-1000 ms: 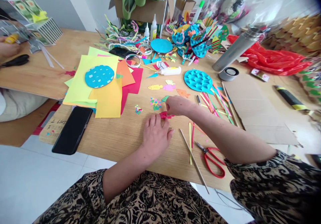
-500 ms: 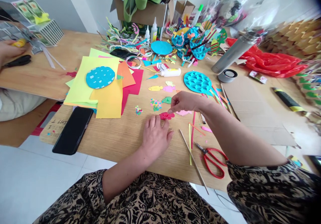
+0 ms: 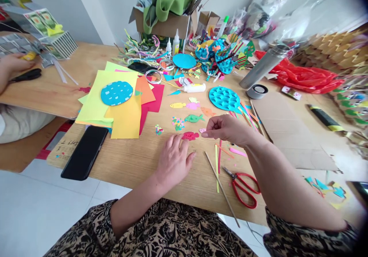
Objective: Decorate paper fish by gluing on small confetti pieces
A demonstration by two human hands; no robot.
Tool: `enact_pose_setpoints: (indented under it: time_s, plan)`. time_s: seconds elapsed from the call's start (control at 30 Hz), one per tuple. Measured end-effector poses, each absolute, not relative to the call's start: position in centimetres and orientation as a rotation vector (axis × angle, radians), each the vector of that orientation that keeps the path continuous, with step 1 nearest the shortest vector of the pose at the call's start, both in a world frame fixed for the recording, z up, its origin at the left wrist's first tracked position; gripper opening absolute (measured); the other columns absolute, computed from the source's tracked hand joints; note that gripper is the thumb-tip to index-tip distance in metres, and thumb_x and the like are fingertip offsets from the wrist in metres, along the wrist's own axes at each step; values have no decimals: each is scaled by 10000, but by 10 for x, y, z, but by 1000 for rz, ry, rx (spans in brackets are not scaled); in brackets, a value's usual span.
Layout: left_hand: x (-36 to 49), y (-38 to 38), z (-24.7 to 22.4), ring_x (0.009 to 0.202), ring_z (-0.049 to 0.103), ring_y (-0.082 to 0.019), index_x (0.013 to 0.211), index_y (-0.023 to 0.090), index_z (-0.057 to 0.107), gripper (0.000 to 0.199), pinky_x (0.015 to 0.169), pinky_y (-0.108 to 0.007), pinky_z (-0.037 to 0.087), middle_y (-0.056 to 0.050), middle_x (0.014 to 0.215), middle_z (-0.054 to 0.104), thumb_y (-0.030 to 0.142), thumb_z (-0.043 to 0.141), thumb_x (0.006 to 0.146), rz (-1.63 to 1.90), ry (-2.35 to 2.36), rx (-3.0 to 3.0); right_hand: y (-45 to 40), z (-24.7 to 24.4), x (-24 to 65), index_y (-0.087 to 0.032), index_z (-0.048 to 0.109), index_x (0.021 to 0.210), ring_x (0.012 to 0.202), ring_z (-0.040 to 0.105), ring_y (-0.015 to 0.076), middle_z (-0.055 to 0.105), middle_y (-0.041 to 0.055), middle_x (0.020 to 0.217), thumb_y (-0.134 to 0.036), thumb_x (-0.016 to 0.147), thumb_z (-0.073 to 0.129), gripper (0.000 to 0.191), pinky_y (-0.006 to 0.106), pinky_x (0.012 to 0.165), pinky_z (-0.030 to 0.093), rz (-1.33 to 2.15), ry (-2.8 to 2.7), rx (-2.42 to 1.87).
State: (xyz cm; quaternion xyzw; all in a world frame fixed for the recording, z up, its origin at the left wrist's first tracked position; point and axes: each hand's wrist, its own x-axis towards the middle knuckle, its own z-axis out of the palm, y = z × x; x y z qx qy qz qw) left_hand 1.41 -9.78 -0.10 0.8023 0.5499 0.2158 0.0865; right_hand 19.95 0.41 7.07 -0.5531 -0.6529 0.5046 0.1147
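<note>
My left hand [image 3: 174, 157] lies flat on the table with its fingers stretched out. Its fingertips are at the left end of a red paper fish [image 3: 191, 135]. Thumb and forefinger of my right hand [image 3: 222, 128] are pinched together just right of that fish; what is between them, if anything, is too small to tell. Part of a pink paper fish [image 3: 202, 130] shows beside the right fingertips, the rest hidden behind the hand. Beyond lie a green fish [image 3: 194, 118], an orange fish [image 3: 207, 111] and a yellow fish [image 3: 177, 105]. Small coloured paper bits [image 3: 178, 123] are heaped left of the green one.
Red-handled scissors [image 3: 245, 190] and a thin stick [image 3: 221, 188] lie near the front edge. A black phone [image 3: 84, 153] and coloured paper sheets [image 3: 126, 122] are on the left. A glue bottle [image 3: 194, 88] and blue scalloped disc [image 3: 224, 98] lie farther back. Another person's hand [image 3: 13, 67] is far left.
My right hand has drawn back from over the red fish, slightly to the right, still pinched. The red fish now shows more fully. My left hand stays flat beside it.
</note>
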Motion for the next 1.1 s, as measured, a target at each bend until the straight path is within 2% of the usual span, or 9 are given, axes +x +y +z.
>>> enact_pose_setpoints:
  time_s: [0.23, 0.4, 0.57, 0.7, 0.83, 0.93, 1.1]
  plan:
    - [-2, -105, 0, 1176, 499, -270, 1128, 158, 548, 219, 1008, -473, 449, -141, 1234, 565, 264, 486, 946, 804, 1563, 2338, -25, 56, 205, -180, 505, 584, 455, 288, 45, 397, -85, 491, -575, 555, 788, 487, 225, 439, 174, 1489, -1677, -1566]
    - [-14, -119, -6, 1143, 509, -259, 1107, 141, 566, 202, 998, -454, 461, -133, 1187, 585, 229, 495, 939, 849, 1516, 2367, -39, 47, 206, -190, 488, 595, 439, 218, 39, 337, -104, 476, -586, 553, 787, 498, 221, 428, 128, 1553, -1530, -1556]
    - [-20, -138, -10, 1104, 532, -248, 1092, 160, 605, 196, 977, -445, 480, -109, 1136, 622, 206, 517, 923, 854, 1436, 2422, -48, 38, 206, -196, 489, 605, 433, 229, 47, 343, -99, 469, -599, 569, 782, 500, 226, 426, 151, 1524, -1499, -1568]
    - [-22, -153, -14, 1075, 553, -251, 1089, 159, 632, 212, 948, -427, 507, -106, 1105, 650, 228, 526, 918, 817, 1355, 2487, -72, 24, 196, -194, 531, 652, 481, 387, 91, 489, -38, 542, -530, 723, 714, 389, 244, 455, 277, 1199, -1687, -1612]
    - [-21, -161, -16, 1086, 553, -255, 1111, 153, 635, 238, 940, -418, 513, -113, 1134, 645, 245, 521, 923, 699, 1325, 2535, -104, 8, 183, -203, 550, 766, 578, 527, 130, 595, 6, 664, -353, 920, 543, 216, 264, 555, 393, 786, -2121, -1502]
    - [-20, -161, -18, 1132, 535, -265, 1136, 157, 631, 257, 957, -428, 498, -117, 1184, 627, 259, 517, 929, 647, 1336, 2558, -116, 1, 178, -186, 555, 791, 637, 549, 145, 604, 30, 717, -240, 970, 456, 211, 273, 600, 395, 412, -2415, -1291]
    - [-18, -159, -19, 1154, 535, -275, 1191, 154, 611, 304, 961, -439, 487, -124, 1195, 622, 279, 512, 931, 593, 1360, 2586, -116, -5, 177, -170, 574, 795, 644, 521, 169, 582, 29, 701, -129, 933, 484, 170, 297, 590, 356, 2, -2664, -1025]
